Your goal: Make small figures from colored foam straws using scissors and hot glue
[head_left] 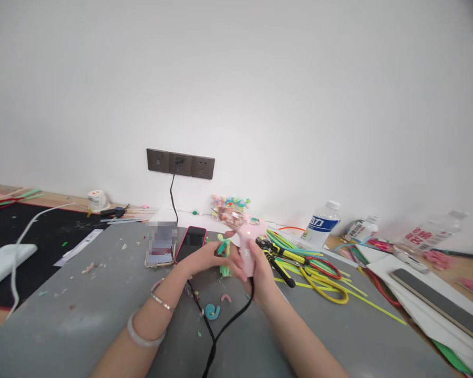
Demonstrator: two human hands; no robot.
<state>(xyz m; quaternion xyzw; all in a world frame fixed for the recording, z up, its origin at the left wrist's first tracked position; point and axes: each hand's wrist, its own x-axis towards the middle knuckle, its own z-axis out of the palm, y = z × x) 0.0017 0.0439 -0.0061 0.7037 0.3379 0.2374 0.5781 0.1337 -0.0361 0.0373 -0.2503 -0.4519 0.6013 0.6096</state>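
My right hand [256, 268] is wrapped round the grip of a pink glue gun [249, 239], whose black cord [224, 331] runs down toward me. The gun's nozzle points left at a small green and teal curled piece [223, 251] that my left hand [205, 258] pinches between its fingers. Both hands meet over the grey mat [102, 310], just right of a red-cased phone [191, 242]. Two bracelets sit on my left wrist.
Yellow-handled pliers [278, 257] and yellow, green and red strips [323, 278] lie to the right. Water bottles [321, 224] stand at the back right. A wall socket [180, 164] has a cable plugged in. A white lamp base [3, 262] sits at the left; a dark flat bar [437, 302] at the right.
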